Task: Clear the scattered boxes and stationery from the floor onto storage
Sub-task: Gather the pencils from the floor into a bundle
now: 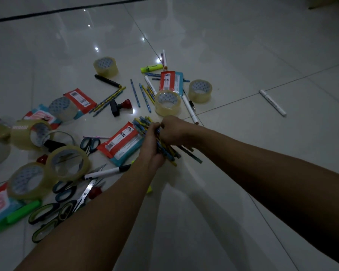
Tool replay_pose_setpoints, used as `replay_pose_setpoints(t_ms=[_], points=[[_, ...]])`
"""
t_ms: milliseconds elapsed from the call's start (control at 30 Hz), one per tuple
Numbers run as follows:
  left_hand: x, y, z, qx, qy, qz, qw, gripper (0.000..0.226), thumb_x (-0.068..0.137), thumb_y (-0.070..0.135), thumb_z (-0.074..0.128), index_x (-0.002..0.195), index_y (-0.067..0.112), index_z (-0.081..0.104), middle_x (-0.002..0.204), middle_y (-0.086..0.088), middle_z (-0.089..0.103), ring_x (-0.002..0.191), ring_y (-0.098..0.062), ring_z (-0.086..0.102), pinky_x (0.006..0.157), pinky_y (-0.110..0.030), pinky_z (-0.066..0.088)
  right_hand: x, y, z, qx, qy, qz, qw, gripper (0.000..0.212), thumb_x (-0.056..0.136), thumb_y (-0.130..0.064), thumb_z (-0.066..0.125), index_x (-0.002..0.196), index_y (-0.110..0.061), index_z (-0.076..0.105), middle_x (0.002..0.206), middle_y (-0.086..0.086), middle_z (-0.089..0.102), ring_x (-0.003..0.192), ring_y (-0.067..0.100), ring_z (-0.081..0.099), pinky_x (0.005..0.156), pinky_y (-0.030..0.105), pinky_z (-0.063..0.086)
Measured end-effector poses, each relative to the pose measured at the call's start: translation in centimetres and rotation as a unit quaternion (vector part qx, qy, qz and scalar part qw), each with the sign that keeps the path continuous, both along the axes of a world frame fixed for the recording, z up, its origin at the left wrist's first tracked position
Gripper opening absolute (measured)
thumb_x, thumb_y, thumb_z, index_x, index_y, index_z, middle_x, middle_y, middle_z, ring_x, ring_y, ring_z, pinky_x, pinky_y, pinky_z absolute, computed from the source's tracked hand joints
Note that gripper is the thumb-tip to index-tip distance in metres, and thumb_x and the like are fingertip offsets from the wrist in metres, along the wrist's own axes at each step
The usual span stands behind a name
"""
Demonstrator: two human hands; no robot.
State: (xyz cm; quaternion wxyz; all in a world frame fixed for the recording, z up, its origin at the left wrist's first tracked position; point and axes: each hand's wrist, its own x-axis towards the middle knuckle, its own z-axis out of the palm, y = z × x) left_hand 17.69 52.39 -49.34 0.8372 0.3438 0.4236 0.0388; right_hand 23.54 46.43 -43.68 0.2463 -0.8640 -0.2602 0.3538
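A bundle of blue and yellow pencils (143, 123) is held over the tiled floor at the centre. My left hand (152, 143) grips the bundle from the left, fingers curled round it. My right hand (173, 130) holds the same bundle from the right, its fingers pinching the pencils near the top. The pencil tips stick out below my hands toward the lower right. Loose pencils (143, 94) lie on the floor just beyond. Under the bundle lies a red and teal packet (121, 143).
Several clear tape rolls (167, 103) are scattered across the floor, with scissors (65, 190), white markers (273, 102), a yellow highlighter (151, 68), a green highlighter (18, 215), a black and red stamp (119, 106) and more packets (170, 81). Bare tiles stretch to the right.
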Motion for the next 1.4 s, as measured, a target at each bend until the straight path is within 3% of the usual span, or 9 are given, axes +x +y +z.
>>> replay_pose_setpoints(t_ms=[133,400,567,667,733,933,1067,1267,1400], points=[[0.7,3.4,-0.3,-0.05,0.001,0.057,0.997,0.046,0.086,0.036,0.069,0.12,0.006,0.069,0.12,-0.016,0.071,0.107,-0.029,0.07,0.085,-0.044,0.06,1.0,2.3,-0.6,0.054,-0.105,-0.044,0.992,0.021,0.087,-0.019,0.075,0.096,0.0,0.071,0.088,0.014,0.07,0.084,0.023,0.069,0.076,0.042,0.061],[3.8,10.6,4.6,-0.021,0.0,0.075,0.997,0.048,0.07,0.023,0.074,0.114,0.003,0.068,0.103,-0.019,0.072,0.087,-0.033,0.072,0.066,-0.046,0.057,3.8,8.2,4.1,0.099,-0.137,-0.018,0.986,0.026,0.088,-0.03,0.075,0.104,-0.009,0.078,0.085,0.011,0.075,0.072,0.017,0.07,0.075,0.04,0.061],[4.4,16.4,6.9,-0.01,-0.045,0.14,0.989,0.051,0.059,0.022,0.079,0.105,0.005,0.065,0.115,-0.02,0.07,0.1,-0.037,0.072,0.08,-0.052,0.059,6.1,10.5,8.2,0.213,0.093,-0.087,0.969,0.021,0.096,-0.029,0.066,0.103,-0.01,0.072,0.095,0.007,0.077,0.098,0.03,0.072,0.083,0.041,0.059],[3.3,18.0,8.4,0.006,-0.063,0.216,0.974,0.013,0.078,0.016,0.072,0.077,0.01,0.061,0.085,-0.008,0.071,0.07,-0.019,0.072,0.065,-0.033,0.059,6.3,10.9,8.9,0.24,0.281,-0.133,0.92,0.027,0.101,-0.037,0.057,0.113,-0.016,0.066,0.106,0.004,0.077,0.109,0.032,0.069,0.09,0.046,0.059],[3.2,18.2,8.7,0.014,-0.088,0.29,0.953,0.013,0.087,0.006,0.067,0.077,0.01,0.059,0.079,-0.006,0.071,0.064,-0.015,0.071,0.058,-0.028,0.056,5.8,11.3,8.1,0.259,0.357,-0.182,0.879,0.04,0.103,-0.043,0.05,0.121,-0.011,0.065,0.113,0.008,0.075,0.109,0.029,0.069,0.088,0.044,0.06],[4.5,17.4,7.2,0.146,-0.056,0.366,0.917,0.021,0.072,0.009,0.078,0.083,0.007,0.06,0.089,-0.021,0.072,0.07,-0.022,0.07,0.065,-0.038,0.06,4.0,12.3,2.2,0.34,0.332,-0.327,0.817,0.05,0.106,-0.042,0.037,0.1,-0.007,0.072,0.106,0.01,0.076,0.1,0.023,0.069,0.091,0.041,0.051],[5.9,17.2,6.8,0.18,-0.058,0.381,0.905,0.024,0.069,0.011,0.081,0.084,0.008,0.063,0.089,-0.019,0.073,0.074,-0.022,0.071,0.07,-0.038,0.06,5.3,13.5,1.2,0.349,0.381,-0.386,0.764,0.053,0.107,-0.044,0.034,0.106,-0.006,0.071,0.112,0.011,0.074,0.109,0.028,0.067,0.101,0.047,0.051],[6.3,16.9,6.6,0.222,-0.075,0.36,0.903,0.017,0.082,0.009,0.08,0.083,0.008,0.063,0.078,-0.01,0.073,0.071,-0.02,0.071,0.073,-0.039,0.061,6.7,17.1,1.0,0.37,0.445,-0.366,0.729,0.057,0.107,-0.048,0.03,0.109,-0.005,0.068,0.109,0.014,0.075,0.103,0.036,0.068,0.098,0.05,0.053],[5.9,18.4,6.3,0.224,-0.053,0.343,0.911,0.02,0.082,0.014,0.08,0.088,0.007,0.063,0.081,-0.007,0.068,0.079,-0.024,0.07,0.078,-0.044,0.061,6.2,19.3,-0.4,0.343,0.459,-0.324,0.752,0.063,0.106,-0.052,0.03,0.112,-0.005,0.071,0.111,0.013,0.074,0.097,0.03,0.069,0.091,0.043,0.056]])
